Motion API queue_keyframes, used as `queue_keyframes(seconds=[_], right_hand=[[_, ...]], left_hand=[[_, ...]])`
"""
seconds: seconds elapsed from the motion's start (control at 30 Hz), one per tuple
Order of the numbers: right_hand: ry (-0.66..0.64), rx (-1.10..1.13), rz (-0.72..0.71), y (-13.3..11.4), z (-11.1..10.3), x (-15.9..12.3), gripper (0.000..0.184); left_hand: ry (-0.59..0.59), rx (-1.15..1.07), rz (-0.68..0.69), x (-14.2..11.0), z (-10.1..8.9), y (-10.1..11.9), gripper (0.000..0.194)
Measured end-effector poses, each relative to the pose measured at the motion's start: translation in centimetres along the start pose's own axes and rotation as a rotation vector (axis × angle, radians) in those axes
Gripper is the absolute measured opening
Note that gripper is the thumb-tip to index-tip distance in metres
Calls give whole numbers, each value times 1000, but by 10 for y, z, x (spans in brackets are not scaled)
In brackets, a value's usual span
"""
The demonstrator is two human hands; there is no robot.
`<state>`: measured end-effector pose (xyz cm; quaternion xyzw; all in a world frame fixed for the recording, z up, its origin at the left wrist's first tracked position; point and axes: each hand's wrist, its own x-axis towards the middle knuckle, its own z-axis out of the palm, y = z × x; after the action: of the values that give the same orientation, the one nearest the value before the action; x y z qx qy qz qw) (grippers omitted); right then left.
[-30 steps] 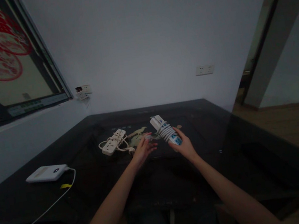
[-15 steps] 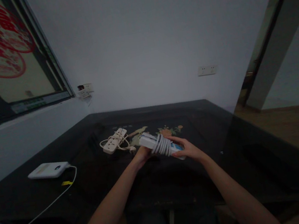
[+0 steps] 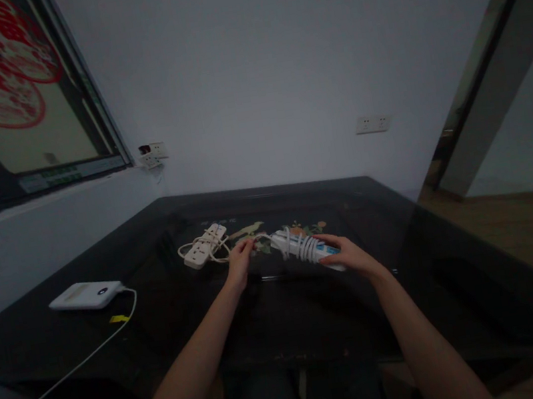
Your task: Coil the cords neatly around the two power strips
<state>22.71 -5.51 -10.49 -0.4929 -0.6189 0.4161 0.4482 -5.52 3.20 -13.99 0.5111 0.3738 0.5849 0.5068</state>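
My right hand [image 3: 351, 255] grips a white power strip [image 3: 304, 247] with blue markings; its grey cord is wound round its body. The strip lies nearly level just above the dark table [image 3: 163, 310]. My left hand [image 3: 240, 261] is closed in a pinch on the free end of that cord, which stretches from the strip's left end. A second, cream power strip [image 3: 204, 246] with its loose cord lies on the table just left of my left hand.
A white flat device [image 3: 85, 295] with a white cable [image 3: 85, 366] sits at the table's left. Wall sockets [image 3: 373, 123] are on the back wall and more sockets [image 3: 152, 154] by the window corner. A doorway opens at right.
The wound strip has tipped from upright to nearly level and come down toward the table. My left hand went from open to pinching the cord end and pulled it leftward.
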Motion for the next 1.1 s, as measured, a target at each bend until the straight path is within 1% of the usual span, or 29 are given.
queue_keyframes(seconds=[0.1, 0.2, 0.27, 0.37, 0.47, 0.63, 0.67, 0.7, 0.8, 0.87, 1.0, 1.07, 1.1], right_hand=[[183, 67, 31, 10, -3, 5, 69], [323, 153, 26, 15, -5, 9, 74], [372, 215, -1, 14, -6, 9, 76], [362, 302, -61, 7, -5, 6, 74], [275, 362, -106, -1, 0, 0, 71], [47, 400, -144, -10, 9, -8, 69], [-3, 399, -146, -10, 11, -9, 70], [-52, 397, -145, -11, 13, -10, 71], [-184, 378, -135, -13, 17, -12, 73], [-257, 359, -125, -15, 20, -13, 74], [-447, 270, -127, -18, 24, -14, 74], [-517, 221, -132, -20, 24, -13, 73], [-530, 207, -132, -21, 24, -13, 72]], left_hand=[[-66, 122, 43, -3, 4, 0, 36], [-194, 241, 75, -9, 11, 2, 33], [-294, 312, 103, -15, 16, 4, 30], [-414, 390, 149, -23, 23, 8, 23], [-494, 419, 172, -30, 27, 12, 20], [-584, 366, 140, -40, 29, 15, 19], [-605, 339, 123, -42, 30, 14, 22], [-630, 305, 104, -44, 31, 14, 29], [-708, 184, 48, -49, 34, 13, 56], [-722, 116, 31, -49, 34, 13, 61], [-707, 17, 19, -46, 31, 13, 60], [-702, -50, -15, -46, 28, 11, 52], [-695, -73, -31, -46, 26, 10, 46]])
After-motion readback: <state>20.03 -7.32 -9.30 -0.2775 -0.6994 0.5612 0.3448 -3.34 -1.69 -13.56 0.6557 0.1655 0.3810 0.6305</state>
